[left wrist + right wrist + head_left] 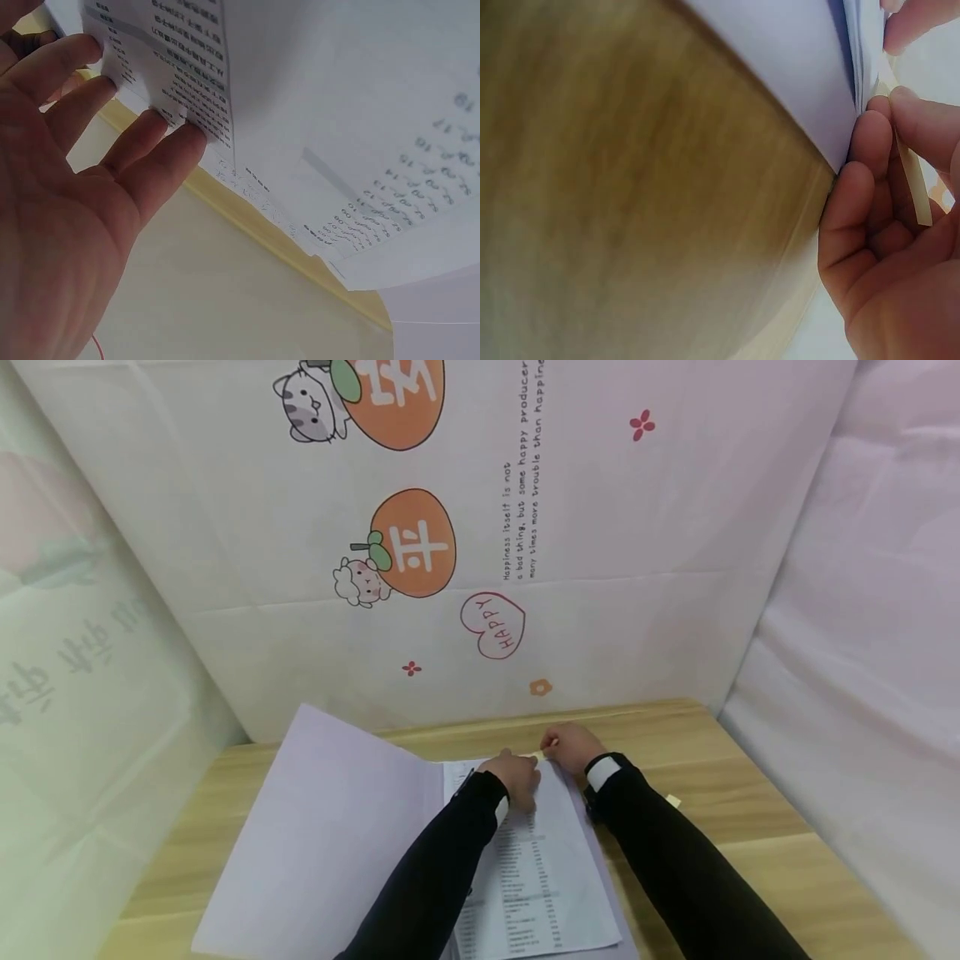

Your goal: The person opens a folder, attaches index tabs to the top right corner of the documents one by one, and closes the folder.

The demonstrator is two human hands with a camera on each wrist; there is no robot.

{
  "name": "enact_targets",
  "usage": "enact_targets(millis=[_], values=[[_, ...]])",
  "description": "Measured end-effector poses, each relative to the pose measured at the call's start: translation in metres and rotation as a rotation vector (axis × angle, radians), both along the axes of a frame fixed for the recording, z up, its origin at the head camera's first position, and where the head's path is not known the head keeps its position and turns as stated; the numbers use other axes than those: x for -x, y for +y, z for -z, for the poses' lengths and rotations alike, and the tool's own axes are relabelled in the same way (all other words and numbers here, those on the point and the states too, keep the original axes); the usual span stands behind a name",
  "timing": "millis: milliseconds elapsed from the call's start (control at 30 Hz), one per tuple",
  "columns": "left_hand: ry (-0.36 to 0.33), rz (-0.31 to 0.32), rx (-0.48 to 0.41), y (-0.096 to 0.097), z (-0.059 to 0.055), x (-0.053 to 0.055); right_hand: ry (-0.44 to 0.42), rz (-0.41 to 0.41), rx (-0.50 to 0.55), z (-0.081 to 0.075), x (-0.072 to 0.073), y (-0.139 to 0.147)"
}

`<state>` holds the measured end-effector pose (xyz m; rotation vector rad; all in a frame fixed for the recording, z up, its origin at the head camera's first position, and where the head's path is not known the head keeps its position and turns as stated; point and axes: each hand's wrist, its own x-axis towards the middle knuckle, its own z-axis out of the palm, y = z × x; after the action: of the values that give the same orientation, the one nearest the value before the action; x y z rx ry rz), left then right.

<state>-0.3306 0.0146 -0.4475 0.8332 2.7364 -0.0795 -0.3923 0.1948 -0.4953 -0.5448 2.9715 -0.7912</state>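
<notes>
A stack of printed sheets (525, 877) lies in the right half of a spread lilac folder (330, 852). My left hand (513, 778) rests on the upper part of the sheets. In the left wrist view its fairly straight fingers (161, 161) touch the printed top page. At the folder's top right corner is my right hand (573, 747). The right wrist view shows it pinching a narrow pale yellow paper strip (913, 184) between thumb and fingers, close by the sheets' edge. Left fingertips (922, 26) are just above the strip there.
The folder lies on a wood-grain table (720, 760). A small pale yellow piece (672, 801) lies beside the right forearm. A printed white cloth (585, 635) hangs behind the table's far edge, with more cloth (847, 710) at both sides.
</notes>
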Motion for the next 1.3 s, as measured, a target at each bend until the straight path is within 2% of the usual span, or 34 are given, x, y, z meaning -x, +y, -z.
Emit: enact_targets(millis=[133,233,400,533,633,700,833,933,1033,1100,1200,1300], values=[[0.021,0.028,0.027,0.001,-0.002,0.001,0.015,-0.002,-0.008,0.000,0.001,-0.001],[0.068,0.067,0.070,0.002,0.000,0.002,0.015,0.006,-0.012,0.000,0.000,-0.002],[0.120,0.050,0.067,0.001,0.006,-0.001,0.024,0.008,-0.035,0.001,-0.004,-0.004],[0.149,0.054,0.128,0.002,0.010,-0.002,0.001,0.016,-0.028,-0.003,-0.007,-0.003],[0.138,0.036,0.142,0.002,0.012,-0.003,-0.038,0.054,-0.033,-0.001,-0.003,0.002],[0.127,0.010,0.122,0.002,0.013,-0.003,-0.055,0.079,-0.051,0.000,0.000,0.006],[0.123,-0.014,0.099,0.002,0.019,-0.001,0.003,0.112,-0.080,-0.007,0.000,0.006],[0.134,-0.012,0.110,0.000,0.026,0.000,0.095,0.065,-0.094,-0.017,-0.006,-0.005],[0.126,-0.029,0.105,-0.001,0.030,0.000,0.108,-0.033,-0.128,-0.023,-0.015,-0.019],[0.109,-0.046,0.082,-0.001,0.027,-0.002,0.092,-0.089,-0.166,-0.021,-0.019,-0.026],[0.075,-0.059,0.051,-0.001,0.021,-0.008,0.081,-0.100,-0.190,-0.015,-0.023,-0.031],[0.051,-0.070,0.026,-0.002,0.015,-0.013,0.122,-0.101,-0.201,-0.009,-0.024,-0.030]])
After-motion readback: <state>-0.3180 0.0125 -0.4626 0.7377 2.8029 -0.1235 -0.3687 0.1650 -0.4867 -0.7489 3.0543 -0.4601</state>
